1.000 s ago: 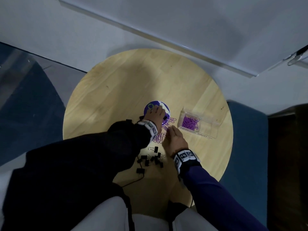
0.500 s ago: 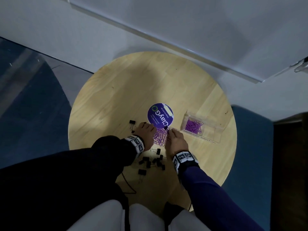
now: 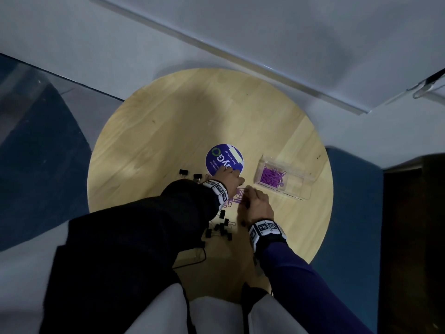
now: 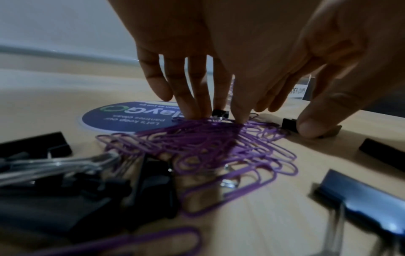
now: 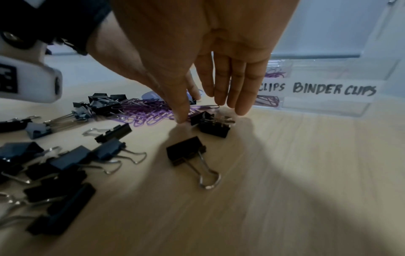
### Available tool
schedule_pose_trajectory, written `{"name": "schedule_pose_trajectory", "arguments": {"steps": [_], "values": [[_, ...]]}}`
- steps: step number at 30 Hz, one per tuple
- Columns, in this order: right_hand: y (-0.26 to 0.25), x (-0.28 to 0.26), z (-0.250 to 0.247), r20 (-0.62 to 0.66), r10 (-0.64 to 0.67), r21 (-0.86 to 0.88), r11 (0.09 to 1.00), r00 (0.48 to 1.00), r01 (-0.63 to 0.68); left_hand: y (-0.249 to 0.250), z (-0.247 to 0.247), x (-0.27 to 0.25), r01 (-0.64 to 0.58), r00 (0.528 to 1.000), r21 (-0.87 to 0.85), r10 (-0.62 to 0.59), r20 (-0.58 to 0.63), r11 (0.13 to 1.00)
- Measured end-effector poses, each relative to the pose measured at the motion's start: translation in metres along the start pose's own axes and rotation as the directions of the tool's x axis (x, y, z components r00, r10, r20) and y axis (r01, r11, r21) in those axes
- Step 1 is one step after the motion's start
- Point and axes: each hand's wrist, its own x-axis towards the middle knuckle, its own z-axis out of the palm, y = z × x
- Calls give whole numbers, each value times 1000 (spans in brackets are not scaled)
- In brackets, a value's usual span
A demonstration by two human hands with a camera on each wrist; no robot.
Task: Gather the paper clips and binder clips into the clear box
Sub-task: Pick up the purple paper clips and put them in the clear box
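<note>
The loose heap of purple paper clips (image 4: pixel 197 147) sits mid-table, my left hand (image 3: pixel 230 180) and right hand (image 3: pixel 256 202) spread straight-fingered on it, gripping nothing, scattered black binder clips (image 5: pixel 192 155) nearer me, the clear plastic box (image 3: pixel 284 179) toward the round wooden table's (image 3: pixel 156 141) right edge.

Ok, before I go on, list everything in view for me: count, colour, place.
loose paper clips: one pile, purple, on the table between the hands
boxed paper clips: one heap, purple, left compartment of the box
binder clips: many, black, scattered near the pile
clear box: one, transparent, right of the hands; binder clips compartment looks empty
round sticker: one, purple, beyond the pile
table: one, light wood, round
left hand: fingertips pressing on the pile
right hand: fingers straight, at the pile's edge
</note>
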Motion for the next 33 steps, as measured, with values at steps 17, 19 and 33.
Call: {"name": "schedule_pose_trajectory", "arguments": {"steps": [17,19,33], "values": [[-5,14,12,47,-223,-132,965,974,227,-101,7,-36,356,930,-283,-368,12,891],[-6,13,14,30,-228,-121,966,973,230,-94,10,-43,293,946,-270,-319,-56,917],[-9,11,5,-99,-32,155,987,995,48,-12,29,-45,74,997,-42,-75,-21,996]]}}
